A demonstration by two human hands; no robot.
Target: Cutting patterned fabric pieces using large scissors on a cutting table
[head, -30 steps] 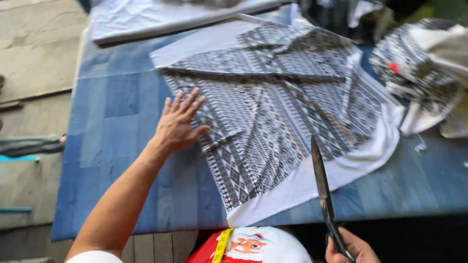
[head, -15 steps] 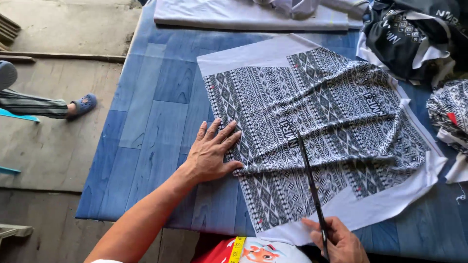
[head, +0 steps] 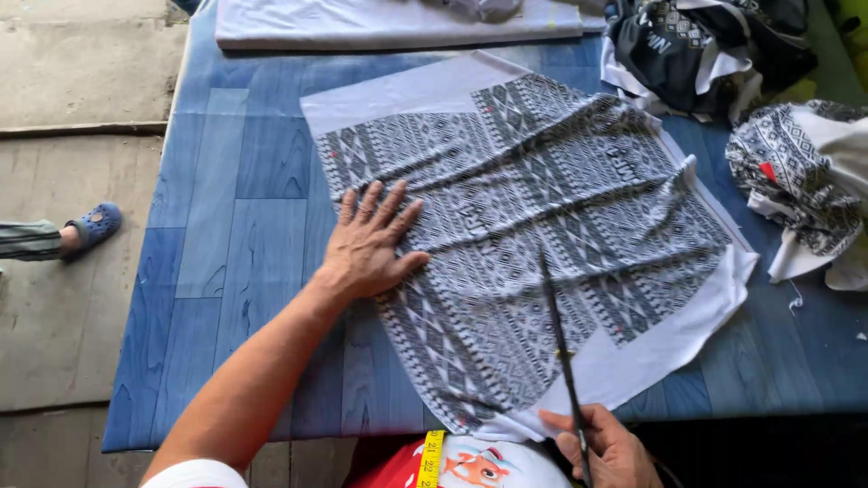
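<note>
A: Count? One patterned fabric piece (head: pixel 533 244) flat on the blue table (head: pixel 244 271); one pair of scissors (head: pixel 562 361); two fabric heaps at right.

B: Hands? Left hand (head: pixel 366 248), fingers (head: pixel 372 203) spread wide, presses the fabric's left edge. Right hand (head: pixel 606 447) grips the scissors' handles, blades over the cloth.

A: Hidden? Handles and right hand cut off at the bottom edge.

Scissors (head: pixel 562 361) handles and right hand (head: pixel 608 447), probably frame-cut.

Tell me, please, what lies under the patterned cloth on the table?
The patterned cloth lies on the blue table, whose top shows all around it. The left hand presses its edge. Anything beneath the cloth itself is covered.
</note>
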